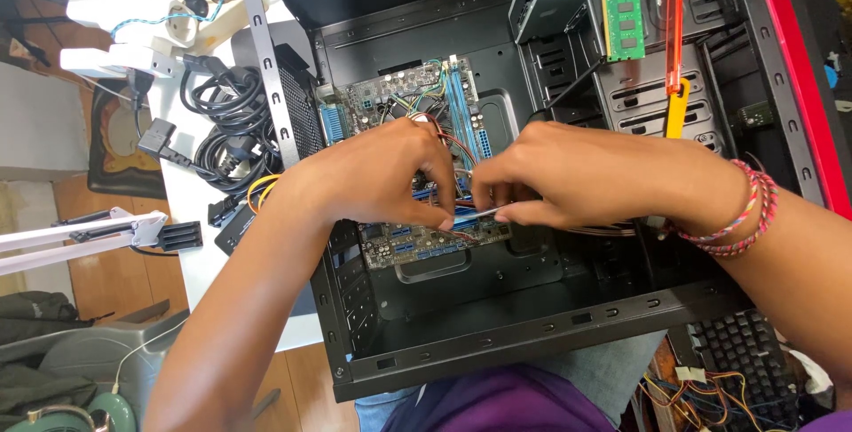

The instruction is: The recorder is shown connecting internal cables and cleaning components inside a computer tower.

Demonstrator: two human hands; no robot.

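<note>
An open black computer case [497, 334] lies on its side in front of me, with a green motherboard [390, 99] mounted inside. My left hand [377, 174] and my right hand [568, 174] meet over the board's lower middle. Between their fingertips sits a thin flat metal piece [475, 213], and both hands pinch it just above the blue slots [417, 250]. Coloured wires [439, 130] run under my left hand. My right wrist wears braided bracelets [745, 214]. The part of the board under both hands is hidden.
A green memory stick [623, 6] and an orange-and-yellow tool [676, 50] lie on the drive cage at upper right. Coiled black power cables [226, 121] rest on the white table at left. A black keyboard [745, 361] and loose wires [683, 392] lie at lower right.
</note>
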